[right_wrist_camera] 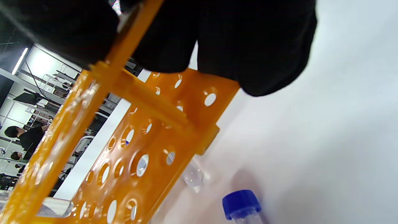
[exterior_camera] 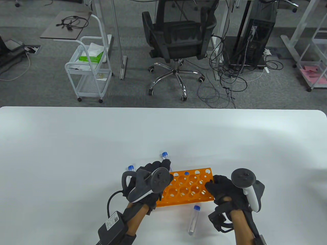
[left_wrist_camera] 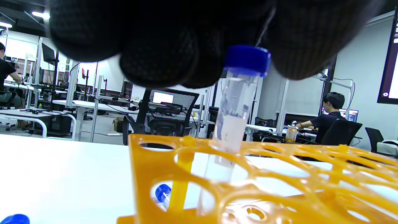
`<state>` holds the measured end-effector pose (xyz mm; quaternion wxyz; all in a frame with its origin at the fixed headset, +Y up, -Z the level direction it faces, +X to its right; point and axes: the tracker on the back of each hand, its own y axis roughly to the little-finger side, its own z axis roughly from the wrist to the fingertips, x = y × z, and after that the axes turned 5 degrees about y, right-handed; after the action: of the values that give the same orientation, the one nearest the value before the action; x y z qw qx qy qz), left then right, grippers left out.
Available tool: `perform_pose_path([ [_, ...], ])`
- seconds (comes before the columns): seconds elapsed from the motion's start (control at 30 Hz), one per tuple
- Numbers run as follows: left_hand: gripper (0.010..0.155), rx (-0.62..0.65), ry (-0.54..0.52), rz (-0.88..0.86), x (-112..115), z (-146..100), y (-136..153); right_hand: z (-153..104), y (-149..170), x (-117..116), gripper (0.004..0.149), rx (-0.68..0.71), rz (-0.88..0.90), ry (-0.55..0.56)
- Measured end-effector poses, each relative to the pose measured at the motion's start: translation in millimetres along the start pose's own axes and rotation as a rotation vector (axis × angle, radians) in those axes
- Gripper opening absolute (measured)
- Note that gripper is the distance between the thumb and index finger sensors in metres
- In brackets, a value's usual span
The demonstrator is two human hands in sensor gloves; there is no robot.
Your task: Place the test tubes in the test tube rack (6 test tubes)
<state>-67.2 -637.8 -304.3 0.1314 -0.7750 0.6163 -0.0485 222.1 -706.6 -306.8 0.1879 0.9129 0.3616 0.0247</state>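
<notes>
Clear blue-capped plastic tube (left_wrist_camera: 231, 124) pinched by left hand (exterior_camera: 150, 182) fingers, half-seated in orange perforated plastic rack (exterior_camera: 187, 187); rack's right end clamped by right hand (exterior_camera: 224, 191). Tilt → jam risk.

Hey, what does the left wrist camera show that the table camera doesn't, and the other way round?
Only the left wrist view shows the left hand's fingers holding a blue-capped tube that is part-way down a hole of the orange rack. Only the table view shows the right hand holding the rack's right end, and a loose tube lying on the table in front of the rack. Both show the rack, the white table and a tube lying behind the rack.
</notes>
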Motion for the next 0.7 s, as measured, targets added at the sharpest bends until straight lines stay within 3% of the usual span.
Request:
perform_pose_path([
  [0.13, 0.060, -0.038, -0.022, -0.096, -6, 0, 16, 0, 0, 0, 0.057, -0.003, 0.003, -0.002],
  [0.37, 0.059, -0.227, -0.092, -0.278, -3, 0, 68, 0, 1, 1, 0.057, -0.007, 0.010, -0.004],
  [0.7, 0.059, -0.498, 0.041, -0.223, 42, 14, 119, 1, 2, 4, 0.057, -0.012, 0.013, 0.004],
])
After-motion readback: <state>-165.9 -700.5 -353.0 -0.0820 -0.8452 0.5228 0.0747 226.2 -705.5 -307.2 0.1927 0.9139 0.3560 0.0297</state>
